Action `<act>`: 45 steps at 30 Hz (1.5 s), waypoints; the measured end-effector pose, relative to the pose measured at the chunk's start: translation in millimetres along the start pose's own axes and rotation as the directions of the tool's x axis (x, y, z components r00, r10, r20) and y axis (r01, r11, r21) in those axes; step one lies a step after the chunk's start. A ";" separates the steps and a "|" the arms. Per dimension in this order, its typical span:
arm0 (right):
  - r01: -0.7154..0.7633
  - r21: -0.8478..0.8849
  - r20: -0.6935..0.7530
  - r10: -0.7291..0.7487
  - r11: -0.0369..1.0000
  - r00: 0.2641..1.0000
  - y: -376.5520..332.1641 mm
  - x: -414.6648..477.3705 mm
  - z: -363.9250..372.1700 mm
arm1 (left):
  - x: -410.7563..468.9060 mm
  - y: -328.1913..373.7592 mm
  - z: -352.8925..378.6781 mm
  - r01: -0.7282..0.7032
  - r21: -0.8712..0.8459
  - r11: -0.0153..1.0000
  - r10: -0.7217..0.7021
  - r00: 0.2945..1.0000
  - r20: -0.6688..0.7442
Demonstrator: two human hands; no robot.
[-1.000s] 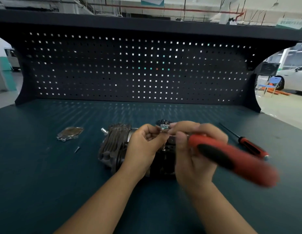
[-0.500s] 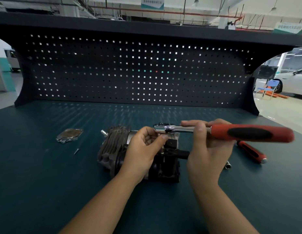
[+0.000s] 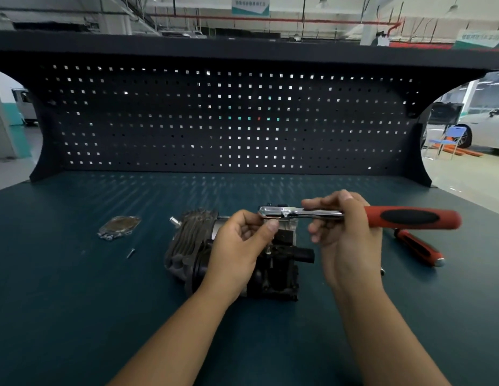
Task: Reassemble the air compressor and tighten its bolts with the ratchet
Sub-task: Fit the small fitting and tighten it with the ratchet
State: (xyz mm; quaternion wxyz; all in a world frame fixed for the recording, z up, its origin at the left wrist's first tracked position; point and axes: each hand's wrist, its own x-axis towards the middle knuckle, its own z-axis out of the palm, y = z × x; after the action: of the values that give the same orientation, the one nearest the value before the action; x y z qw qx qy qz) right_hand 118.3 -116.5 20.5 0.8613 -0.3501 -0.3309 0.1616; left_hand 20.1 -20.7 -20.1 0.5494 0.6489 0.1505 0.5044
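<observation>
Just one ratchet (image 3: 396, 217), one compressor (image 3: 187, 242), one screwdriver (image 3: 418, 247)

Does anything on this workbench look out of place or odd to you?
A small screw lies alone on the bench, left of the compressor, near a detached metal plate; both look like parts not yet refitted. The right hand holds the ratchet by its metal shaft, not its red grip. Nothing looks spilled or broken.
</observation>
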 end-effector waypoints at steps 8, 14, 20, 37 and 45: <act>-0.025 0.382 -0.159 0.093 0.924 0.983 -28.0 33.6 -5.3 | -14.4 10.5 8.9 -0.080 0.378 0.922 0.068 0.997 0.045; -0.291 0.411 -0.086 0.355 0.864 0.931 -13.6 49.1 -49.6 | -34.9 13.1 4.8 -0.192 0.767 0.612 0.097 0.981 0.168; -0.388 0.525 -0.063 0.490 0.757 0.870 8.2 49.3 -71.5 | -16.8 19.5 -68.8 0.001 0.825 0.565 0.270 0.945 -0.187; -0.391 0.612 -0.063 0.536 0.688 0.842 9.6 48.2 -73.7 | 21.2 -15.9 -156.0 0.221 0.956 -0.191 -0.223 0.939 -0.261; -0.401 0.609 -0.062 0.545 0.684 0.836 10.9 49.0 -71.8 | 24.1 23.5 -112.8 0.071 0.894 0.443 0.281 0.935 -0.214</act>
State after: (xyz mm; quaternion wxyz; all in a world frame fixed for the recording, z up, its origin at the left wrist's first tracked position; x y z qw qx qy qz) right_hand 202.5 -119.5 -3.3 0.8865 -0.1650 -0.0584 0.4284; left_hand -70.1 52.4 -0.6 0.0605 0.7528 0.4409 0.4850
